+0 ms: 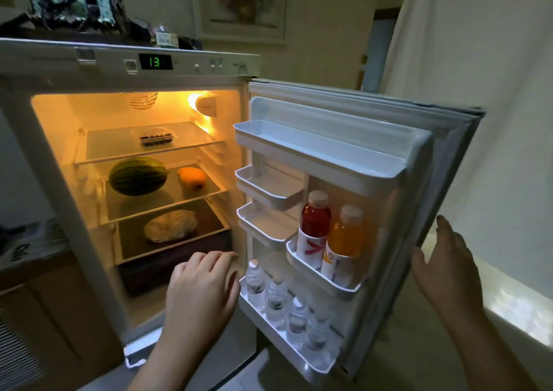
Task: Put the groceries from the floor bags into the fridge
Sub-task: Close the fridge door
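The fridge (191, 82) stands open and lit. A berry box (157, 138) lies on the top shelf, a striped melon (137, 176) and a mango (192, 177) on the middle one, a pale cabbage (170, 225) on the lower one. The open door (443, 199) carries a red drink bottle (314, 226), an orange drink bottle (344, 238) and several water bottles (276, 301). My left hand (200, 292) hovers empty, fingers loosely curled, by the bottom door rack. My right hand (446, 268) is spread flat against the door's outer edge. No floor bags are in view.
A patterned bag (74, 7) and small items sit on top of the fridge. A wooden cabinet (36, 316) with papers on it stands at the left. A white curtain (493, 91) hangs right of the door. The upper door racks (317, 148) hold nothing.
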